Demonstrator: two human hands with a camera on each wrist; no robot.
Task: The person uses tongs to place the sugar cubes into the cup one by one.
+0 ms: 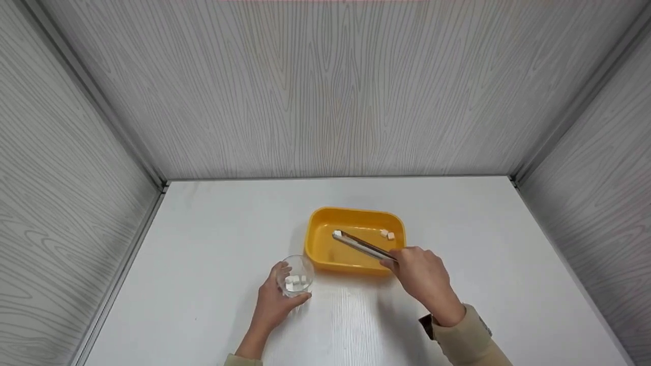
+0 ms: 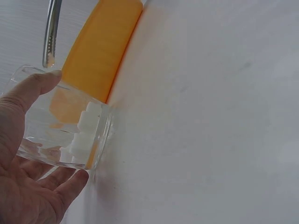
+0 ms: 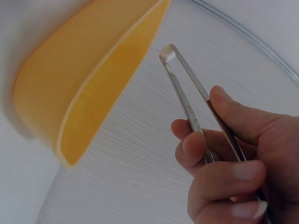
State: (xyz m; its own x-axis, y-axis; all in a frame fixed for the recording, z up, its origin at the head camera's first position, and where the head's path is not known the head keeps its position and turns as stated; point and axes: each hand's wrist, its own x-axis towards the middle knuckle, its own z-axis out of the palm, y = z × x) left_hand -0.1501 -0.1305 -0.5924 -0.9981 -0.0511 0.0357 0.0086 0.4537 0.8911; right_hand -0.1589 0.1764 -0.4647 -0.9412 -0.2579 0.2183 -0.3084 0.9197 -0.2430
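My left hand (image 1: pixel 277 300) grips a clear glass (image 1: pixel 300 264) from the side, thumb and fingers around its wall. Several white cubes (image 2: pixel 83 142) lie at the bottom of the glass. In my right hand (image 1: pixel 421 274) is a pair of metal tongs (image 1: pixel 363 246), held over the yellow bin (image 1: pixel 315 260). Pinched between the tips of the tongs is one white cube (image 3: pixel 167 52), seen clearly in the right wrist view. Two more white cubes (image 1: pixel 387 234) rest on the right side of the bin's floor. The glass stands beside the bin's near left corner.
A white tabletop (image 1: pixel 213 244) lies under everything. Grey wood-grain panels rise at the back (image 1: pixel 330 91), at the left (image 1: pixel 61 183) and at the right (image 1: pixel 600 178).
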